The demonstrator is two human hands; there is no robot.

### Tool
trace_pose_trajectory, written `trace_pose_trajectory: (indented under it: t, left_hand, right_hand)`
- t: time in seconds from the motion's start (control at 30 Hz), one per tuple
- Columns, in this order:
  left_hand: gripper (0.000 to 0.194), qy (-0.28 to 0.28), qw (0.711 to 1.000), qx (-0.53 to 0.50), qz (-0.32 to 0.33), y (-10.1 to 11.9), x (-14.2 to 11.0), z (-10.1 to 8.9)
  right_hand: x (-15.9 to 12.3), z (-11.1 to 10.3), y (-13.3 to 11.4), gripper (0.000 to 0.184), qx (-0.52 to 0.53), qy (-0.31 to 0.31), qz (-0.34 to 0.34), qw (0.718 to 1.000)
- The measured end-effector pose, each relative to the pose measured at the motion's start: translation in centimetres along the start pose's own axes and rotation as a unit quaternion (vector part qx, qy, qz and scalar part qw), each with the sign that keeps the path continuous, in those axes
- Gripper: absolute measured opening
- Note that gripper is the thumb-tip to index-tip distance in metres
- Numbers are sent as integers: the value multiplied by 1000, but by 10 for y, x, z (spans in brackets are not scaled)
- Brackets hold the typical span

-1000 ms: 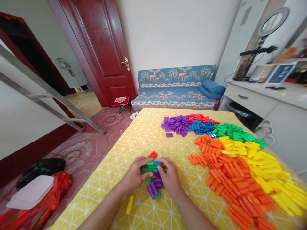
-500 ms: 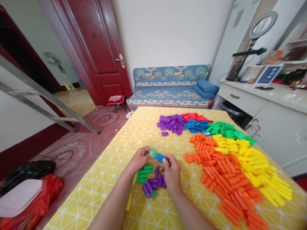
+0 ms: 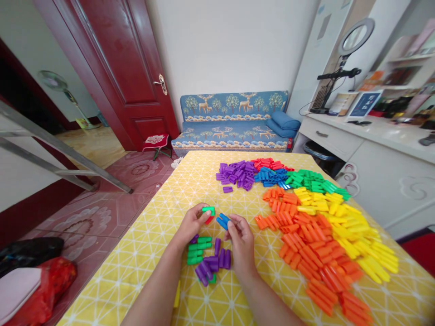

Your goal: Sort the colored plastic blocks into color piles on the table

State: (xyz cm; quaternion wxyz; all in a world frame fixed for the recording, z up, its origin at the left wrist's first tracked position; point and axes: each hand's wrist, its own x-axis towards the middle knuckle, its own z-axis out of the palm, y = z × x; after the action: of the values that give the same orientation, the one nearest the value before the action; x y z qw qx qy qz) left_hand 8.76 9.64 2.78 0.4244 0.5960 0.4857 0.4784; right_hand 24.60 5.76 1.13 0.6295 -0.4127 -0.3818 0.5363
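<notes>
My left hand point(image 3: 190, 223) pinches a small green block point(image 3: 208, 210) just above a red block point(image 3: 210, 219) on the yellow tablecloth point(image 3: 163, 235). Close beside it, my right hand point(image 3: 239, 235) grips a blue block point(image 3: 223, 221) between thumb and fingers. The two blocks are a little apart. Below my hands lies a joined cluster of green blocks point(image 3: 199, 248) and purple blocks point(image 3: 214, 263).
Sorted heaps lie further out: purple point(image 3: 236, 173), red point(image 3: 268, 163), blue point(image 3: 270, 176), green point(image 3: 314, 181), orange point(image 3: 306, 235) and yellow point(image 3: 350, 226). A yellow block point(image 3: 177, 294) lies by my left forearm. The table's left edge drops to tiled floor; a white cabinet point(image 3: 380, 181) stands right.
My hands lifted off the cluster, each taking a block. The green and blue blocks, touching half a second ago, are now slightly apart. The camera has turned a little to the right.
</notes>
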Motion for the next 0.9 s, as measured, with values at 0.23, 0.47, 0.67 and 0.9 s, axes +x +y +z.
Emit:
trace_pose_trajectory:
  t: [0.23, 0.47, 0.67, 0.9]
  left_hand:
    - [30, -31, 997, 21, -71, -9, -4, -3]
    - [31, -18, 997, 23, -71, -10, 0, -3]
    - [34, -6, 997, 13, -78, -9, -2, -2]
    - [38, -11, 996, -2, -89, -9, -1, -2]
  right_hand:
    - [-1, -1, -10, 27, -7, 10, 14, 1000]
    - [99, -65, -84, 34, -146, 96, -147, 973]
    - [207, -147, -117, 20, -561, 66, -208, 798]
    - [224, -170, -100, 19, -641, -28, -186, 744]
